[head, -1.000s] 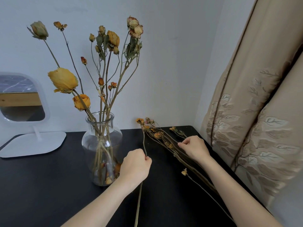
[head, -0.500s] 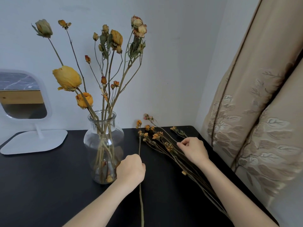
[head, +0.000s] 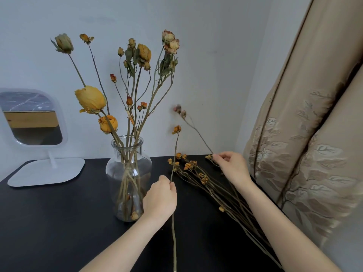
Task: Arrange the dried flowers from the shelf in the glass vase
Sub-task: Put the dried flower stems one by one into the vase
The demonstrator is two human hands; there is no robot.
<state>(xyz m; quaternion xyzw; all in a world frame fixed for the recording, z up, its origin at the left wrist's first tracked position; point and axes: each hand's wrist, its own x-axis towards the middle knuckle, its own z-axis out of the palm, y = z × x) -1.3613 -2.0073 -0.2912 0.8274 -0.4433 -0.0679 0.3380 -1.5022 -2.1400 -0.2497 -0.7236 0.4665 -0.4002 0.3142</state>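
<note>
A clear glass vase [head: 128, 165] stands on the black shelf top [head: 49, 216] and holds several dried yellow and orange roses [head: 90, 99] on long stems. Just right of the vase, my left hand [head: 160, 199] is shut on a long thin stem [head: 174, 154] with a small orange bud at its tip, held nearly upright. My right hand [head: 230, 166] pinches a second stem [head: 196, 130] with pinkish buds, lifted and slanting up to the left. A bundle of dried flowers [head: 200, 175] lies on the shelf between and below my hands.
A white-framed mirror [head: 29, 118] on a flat white base stands at the left. A beige embroidered curtain [head: 306, 134] hangs close along the right edge of the shelf. A pale wall runs behind everything.
My left hand has raised its stem from lying flat to nearly upright. My right hand has lifted a pink-budded stem out of the bundle.
</note>
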